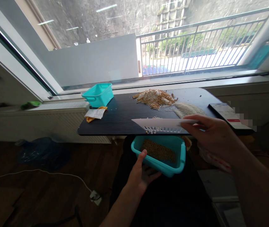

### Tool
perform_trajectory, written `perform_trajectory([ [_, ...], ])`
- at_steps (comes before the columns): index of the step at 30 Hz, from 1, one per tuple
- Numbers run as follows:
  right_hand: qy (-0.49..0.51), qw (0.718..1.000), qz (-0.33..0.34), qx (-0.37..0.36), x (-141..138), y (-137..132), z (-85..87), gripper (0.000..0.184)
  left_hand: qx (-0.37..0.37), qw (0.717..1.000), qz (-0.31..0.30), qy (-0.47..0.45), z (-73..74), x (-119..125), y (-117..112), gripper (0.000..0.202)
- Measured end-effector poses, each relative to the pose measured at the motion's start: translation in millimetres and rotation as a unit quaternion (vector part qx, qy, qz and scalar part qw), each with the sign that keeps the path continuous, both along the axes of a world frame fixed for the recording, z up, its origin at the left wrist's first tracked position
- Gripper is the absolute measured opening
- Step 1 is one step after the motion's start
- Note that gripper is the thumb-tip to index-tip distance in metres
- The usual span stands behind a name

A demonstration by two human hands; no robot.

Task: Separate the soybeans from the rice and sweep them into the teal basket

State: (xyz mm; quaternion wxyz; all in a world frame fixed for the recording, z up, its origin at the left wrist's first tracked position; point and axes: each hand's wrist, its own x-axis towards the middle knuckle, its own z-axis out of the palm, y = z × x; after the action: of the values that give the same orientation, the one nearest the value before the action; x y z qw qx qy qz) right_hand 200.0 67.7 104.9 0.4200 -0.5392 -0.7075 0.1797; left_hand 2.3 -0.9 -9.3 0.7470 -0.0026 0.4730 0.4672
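Note:
My left hand [137,176] grips a turquoise plastic bin [181,164] from below, thumb over its rim. Yellow-brown beans [159,151] cover the bin's bottom; it sits just under the table's front edge, above my lap. Pinched in my right hand [207,130] is a flat white blade-shaped strip [162,122] with a row of slots, pointing left along the edge. A few white grains and beans lie around the strip. Behind it are a mixed heap of beans and white grains [155,98] and a pile of white rice-like grains [187,109].
On the dark table [125,110], a second turquoise bin [100,96] stands at the back left, near a white and yellow packet [95,114]. A flat box [229,116] lies at the right end. A window borders the back; a power strip [96,197] lies on the floor.

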Motion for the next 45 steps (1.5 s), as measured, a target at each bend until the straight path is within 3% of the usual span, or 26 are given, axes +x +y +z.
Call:
perform_trajectory([
  [5,0.004,0.999,0.031,-0.023,0.7,-3.5,2.3,0.033,-0.004,1.0,0.002,-0.001,-0.4,-0.6,0.6,0.058],
  [13,-0.044,0.998,-0.044,0.012,2.1,2.8,11.9,0.031,-0.001,1.0,0.005,0.0,0.7,-0.5,-0.5,0.056],
  [33,-0.011,1.0,0.014,0.015,-9.5,12.7,6.8,0.029,-0.001,1.0,0.006,-0.002,2.5,-1.1,-0.7,0.057],
  [42,0.011,0.995,0.09,-0.037,-9.4,10.5,1.9,0.034,-0.011,1.0,0.013,0.0,-2.8,-10.2,-0.2,0.058],
  [45,0.0,0.998,0.052,-0.032,-0.9,3.2,8.1,0.032,-0.008,1.0,0.021,0.004,-3.0,-11.8,-1.6,0.058],
])
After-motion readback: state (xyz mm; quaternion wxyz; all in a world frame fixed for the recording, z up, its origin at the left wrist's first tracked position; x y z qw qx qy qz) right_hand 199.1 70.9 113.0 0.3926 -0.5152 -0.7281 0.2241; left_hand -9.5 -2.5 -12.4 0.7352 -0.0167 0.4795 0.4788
